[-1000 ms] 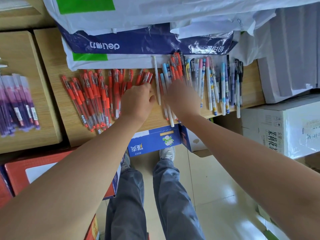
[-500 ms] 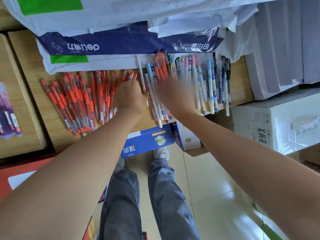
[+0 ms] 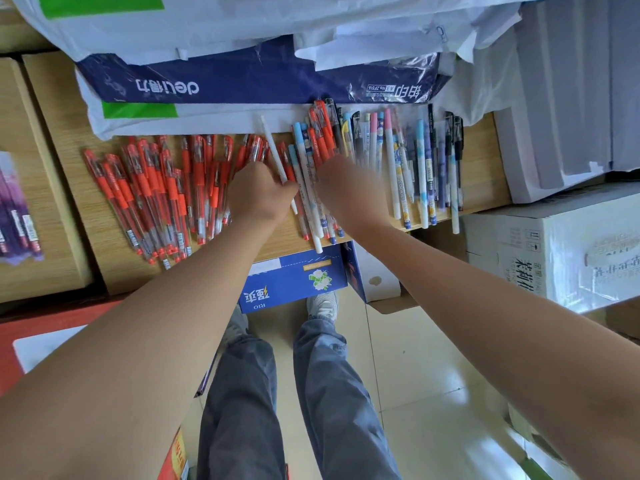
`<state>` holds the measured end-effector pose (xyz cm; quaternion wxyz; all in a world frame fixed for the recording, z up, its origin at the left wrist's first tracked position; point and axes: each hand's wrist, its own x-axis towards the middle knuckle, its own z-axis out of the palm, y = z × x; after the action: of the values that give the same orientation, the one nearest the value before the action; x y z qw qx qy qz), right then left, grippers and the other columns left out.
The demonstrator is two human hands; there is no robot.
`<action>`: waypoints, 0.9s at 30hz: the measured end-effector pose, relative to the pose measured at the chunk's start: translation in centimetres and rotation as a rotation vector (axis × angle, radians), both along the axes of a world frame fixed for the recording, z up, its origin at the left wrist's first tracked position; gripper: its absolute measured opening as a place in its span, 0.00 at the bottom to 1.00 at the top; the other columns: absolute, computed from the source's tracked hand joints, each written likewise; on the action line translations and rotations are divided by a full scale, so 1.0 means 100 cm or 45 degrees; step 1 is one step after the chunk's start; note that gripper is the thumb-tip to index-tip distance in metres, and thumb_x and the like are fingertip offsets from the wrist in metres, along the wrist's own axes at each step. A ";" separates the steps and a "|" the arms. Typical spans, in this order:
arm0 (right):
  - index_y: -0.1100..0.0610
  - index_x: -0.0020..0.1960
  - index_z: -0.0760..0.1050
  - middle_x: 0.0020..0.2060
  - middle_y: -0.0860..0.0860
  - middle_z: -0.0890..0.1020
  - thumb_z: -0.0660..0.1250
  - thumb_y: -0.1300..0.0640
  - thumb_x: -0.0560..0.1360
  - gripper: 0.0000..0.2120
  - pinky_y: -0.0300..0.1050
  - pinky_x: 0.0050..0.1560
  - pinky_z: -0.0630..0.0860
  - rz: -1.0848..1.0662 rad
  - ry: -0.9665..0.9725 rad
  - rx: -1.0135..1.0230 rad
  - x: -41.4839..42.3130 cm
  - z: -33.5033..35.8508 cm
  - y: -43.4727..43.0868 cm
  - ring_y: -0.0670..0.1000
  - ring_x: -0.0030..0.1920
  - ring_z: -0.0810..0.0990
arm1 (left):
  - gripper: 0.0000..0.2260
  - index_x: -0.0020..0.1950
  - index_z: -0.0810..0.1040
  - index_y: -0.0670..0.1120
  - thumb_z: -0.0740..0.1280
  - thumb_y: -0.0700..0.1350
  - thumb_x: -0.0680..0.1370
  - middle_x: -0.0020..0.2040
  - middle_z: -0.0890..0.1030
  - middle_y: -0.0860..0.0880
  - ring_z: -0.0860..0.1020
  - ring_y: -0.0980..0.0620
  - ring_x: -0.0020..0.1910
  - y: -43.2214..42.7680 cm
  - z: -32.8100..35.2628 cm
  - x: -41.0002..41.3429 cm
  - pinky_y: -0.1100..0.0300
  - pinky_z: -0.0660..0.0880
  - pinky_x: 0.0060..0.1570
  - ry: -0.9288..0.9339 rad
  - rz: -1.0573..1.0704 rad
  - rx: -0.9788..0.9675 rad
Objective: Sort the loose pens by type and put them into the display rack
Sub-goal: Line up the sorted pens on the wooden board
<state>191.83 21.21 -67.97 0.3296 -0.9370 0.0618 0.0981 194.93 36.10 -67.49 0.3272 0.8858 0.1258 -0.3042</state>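
Since half a second ago both hands have shifted only a little over the pens, and the white pen now lies against the left hand.

Nearest are grey trouser legs [image 3: 242,393] on a pale tiled floor [image 3: 415,375], then a blue box [image 3: 294,282] under the counter edge. On the wooden counter [image 3: 86,209], the left hand [image 3: 258,194] is curled, knuckles up, at the right end of the red pens [image 3: 156,195]; the thin white pen [image 3: 275,150] slants across its fingers, but a real grip I cannot tell. The right hand [image 3: 349,192] is blurred and rests on the mixed pens [image 3: 408,168], patterned, blue, pink and black; how far it is open I cannot tell. Purple pens [image 3: 17,216] lie far left on a separate wooden block. Behind the pens lies a blue and white paper pack [image 3: 225,81].
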 end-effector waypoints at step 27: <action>0.59 0.59 0.78 0.32 0.49 0.75 0.59 0.65 0.77 0.14 0.34 0.25 0.64 0.299 0.407 0.331 0.050 0.056 0.210 0.43 0.26 0.68 | 0.11 0.55 0.79 0.44 0.67 0.40 0.73 0.54 0.79 0.42 0.75 0.41 0.57 0.244 0.045 -0.041 0.48 0.72 0.56 -0.492 -0.092 0.412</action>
<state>196.82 42.17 -62.36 0.4198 -0.8600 -0.0095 0.2900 190.81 60.51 -63.02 0.1879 0.9723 0.0761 -0.1168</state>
